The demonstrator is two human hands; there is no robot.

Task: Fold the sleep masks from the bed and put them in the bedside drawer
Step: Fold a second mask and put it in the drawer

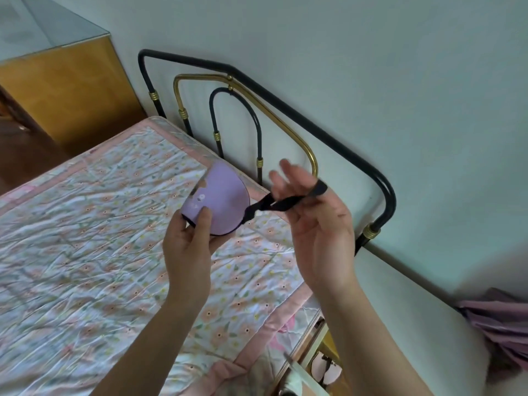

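Hands hold a lilac sleep mask (220, 200) above the floral bed (85, 224), near the metal headboard (285, 110). The left hand (187, 241) pinches the mask's near edge, thumb pressed on top. The right hand (317, 224) has the black strap (285, 202) looped over one finger, other fingers spread apart.

Legible text: none confirmed. Lilac fabric sleep mask with black edging and black elastic strap (221, 202): small pale printed motif on the front, with a short line of pale lettering beneath it, partly covered by the thumb of the left hand (187, 244); characters blurred, not readable. No other labels, brands, numbers or signs legible
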